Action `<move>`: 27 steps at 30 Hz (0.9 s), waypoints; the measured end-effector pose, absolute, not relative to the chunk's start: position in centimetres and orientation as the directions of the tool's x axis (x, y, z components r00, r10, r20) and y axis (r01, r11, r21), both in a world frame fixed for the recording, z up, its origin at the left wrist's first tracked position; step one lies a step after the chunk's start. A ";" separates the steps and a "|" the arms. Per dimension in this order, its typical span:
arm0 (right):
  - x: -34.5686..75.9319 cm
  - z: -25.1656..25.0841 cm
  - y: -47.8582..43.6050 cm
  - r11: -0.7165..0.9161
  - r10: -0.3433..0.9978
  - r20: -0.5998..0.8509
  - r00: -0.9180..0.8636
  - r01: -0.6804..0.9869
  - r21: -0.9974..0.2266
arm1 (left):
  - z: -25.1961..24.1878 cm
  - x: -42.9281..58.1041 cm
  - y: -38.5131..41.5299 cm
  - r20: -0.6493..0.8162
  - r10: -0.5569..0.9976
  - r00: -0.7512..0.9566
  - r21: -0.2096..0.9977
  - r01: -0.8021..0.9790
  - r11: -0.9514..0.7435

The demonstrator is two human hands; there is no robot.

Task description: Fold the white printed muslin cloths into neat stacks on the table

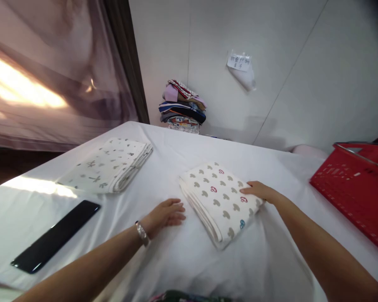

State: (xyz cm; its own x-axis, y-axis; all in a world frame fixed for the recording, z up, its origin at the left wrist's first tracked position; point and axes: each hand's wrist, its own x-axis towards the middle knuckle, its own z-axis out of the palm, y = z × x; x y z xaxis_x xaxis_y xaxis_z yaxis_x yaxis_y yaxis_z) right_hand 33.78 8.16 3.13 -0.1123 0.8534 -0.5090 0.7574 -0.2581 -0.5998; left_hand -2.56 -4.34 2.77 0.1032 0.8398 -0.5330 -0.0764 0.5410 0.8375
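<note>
A folded white cloth (220, 197) with grey, red and blue mushroom prints lies on the white-covered table (176, 268) in front of me. My right hand (258, 191) grips its right edge, with fingertips on the top layer and the other fingers partly hidden. Just left of the cloth, my left hand (167, 214) hovers or rests near the table, fingers stretched and slightly apart, holding nothing. It wears a silver bracelet (141, 233) at the wrist. A second folded white cloth (108, 163), with small dark plant-like prints, lies farther back on the left.
A black glossy flat object (56, 235) lies at the left. On the right stands a red plastic basket (349, 197) with a metal handle. Behind the table's far edge is a stack of folded fabrics (182, 109) against the wall. A curtain (50, 75) hangs at the left.
</note>
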 end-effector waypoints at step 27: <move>35.1 5.1 0.2 -0.364 0.898 -0.432 -0.083 0.413 -0.835 | 4.1 6.3 -2.5 -0.477 0.844 0.246 0.868 -0.023 0.497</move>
